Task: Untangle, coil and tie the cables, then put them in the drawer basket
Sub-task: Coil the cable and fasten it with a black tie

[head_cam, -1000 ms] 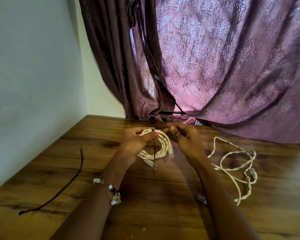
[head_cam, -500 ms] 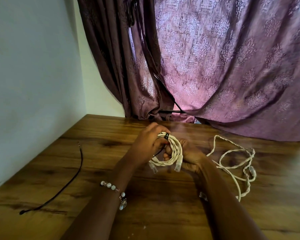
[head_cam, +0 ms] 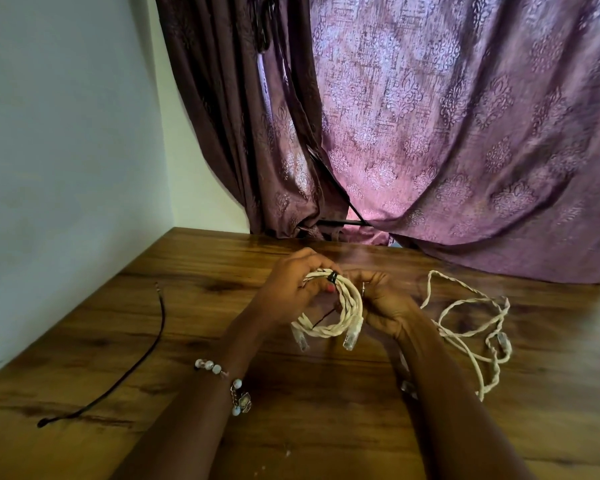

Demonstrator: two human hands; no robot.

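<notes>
Down at the near left edge of the table (head_cam: 291, 427), a black tie (head_cam: 132, 362) lies loose. Up from there, a beaded bracelet (head_cam: 222, 379) on the left wrist. Both hands hold the coiled white cable (head_cam: 347, 313) just above the wood: left hand (head_cam: 288, 289) with fingers curled over the top by a black tie band (head_cam: 333, 277), right hand (head_cam: 385, 303) gripping the coil's right side. To the right, a second, uncoiled white cable (head_cam: 465, 327) sprawls. Behind, the purple curtain (head_cam: 430, 133).
</notes>
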